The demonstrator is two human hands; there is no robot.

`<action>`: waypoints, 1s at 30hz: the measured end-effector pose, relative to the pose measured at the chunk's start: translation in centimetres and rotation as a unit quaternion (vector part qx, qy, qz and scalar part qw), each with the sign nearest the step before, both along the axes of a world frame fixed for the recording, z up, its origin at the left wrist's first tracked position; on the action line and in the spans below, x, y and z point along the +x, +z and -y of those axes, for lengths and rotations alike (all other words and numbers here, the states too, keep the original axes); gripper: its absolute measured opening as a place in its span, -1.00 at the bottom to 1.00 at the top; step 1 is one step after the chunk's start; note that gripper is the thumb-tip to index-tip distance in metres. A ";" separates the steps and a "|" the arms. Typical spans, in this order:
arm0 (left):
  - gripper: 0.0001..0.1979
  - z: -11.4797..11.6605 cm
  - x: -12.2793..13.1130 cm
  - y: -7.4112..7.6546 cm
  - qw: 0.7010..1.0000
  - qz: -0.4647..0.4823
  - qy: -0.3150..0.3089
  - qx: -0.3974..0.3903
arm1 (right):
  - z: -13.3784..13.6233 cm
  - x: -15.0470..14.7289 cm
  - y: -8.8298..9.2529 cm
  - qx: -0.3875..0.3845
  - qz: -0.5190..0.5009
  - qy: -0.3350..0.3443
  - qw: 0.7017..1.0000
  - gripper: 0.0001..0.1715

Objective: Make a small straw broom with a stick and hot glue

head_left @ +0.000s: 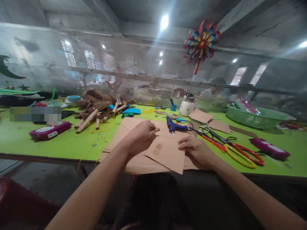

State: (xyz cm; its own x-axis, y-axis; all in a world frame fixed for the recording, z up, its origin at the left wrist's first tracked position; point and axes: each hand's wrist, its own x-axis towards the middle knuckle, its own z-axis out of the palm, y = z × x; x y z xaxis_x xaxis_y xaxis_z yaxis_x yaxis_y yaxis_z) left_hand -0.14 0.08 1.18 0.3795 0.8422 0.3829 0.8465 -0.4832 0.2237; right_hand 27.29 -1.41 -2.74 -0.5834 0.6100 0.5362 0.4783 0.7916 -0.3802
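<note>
My left hand (143, 132) is closed over the brown paper, its fingers curled round a small rolled piece of brown paper (157, 129). A flat brown paper sheet (171, 156) lies below it, with a darker, shiny patch near its middle. My right hand (195, 149) has thumb and fingers pinched at that sheet's right edge. Just beyond both hands, a blue hot glue gun (176, 126) rests with its nozzle pointing toward me. More brown sheets (136, 164) are layered underneath, overhanging the table's front edge.
Large scissors (240, 153) with red and yellow handles lie right of my hand. Purple tissue packs (50, 131) sit at both sides. Brown paper rolls (88, 120) are heaped back left. Behind are a white bottle (186, 107) and a green basket (254, 118) on the green table (79, 145).
</note>
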 end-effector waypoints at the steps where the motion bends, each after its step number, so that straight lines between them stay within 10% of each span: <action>1: -0.67 0.0 0.0 0.0 1.000 -0.001 0.003 -0.001 | -0.3 -0.1 -0.1 -0.003 -0.002 -0.006 1.000 -0.71; 8: -0.68 0.2 0.0 -0.2 1.000 -0.009 0.000 -0.004 | 1.1 0.0 0.4 0.020 -0.084 -0.018 0.996 -0.81; 16: -0.64 0.2 -0.2 -0.5 0.998 0.052 -0.011 -0.040 | 6.2 -2.2 1.6 0.026 0.083 0.045 0.995 -0.73; 30: -0.72 0.2 -0.1 -0.1 0.997 0.038 -0.008 -0.061 | 5.6 -1.1 -0.7 0.063 0.008 0.131 0.989 -0.76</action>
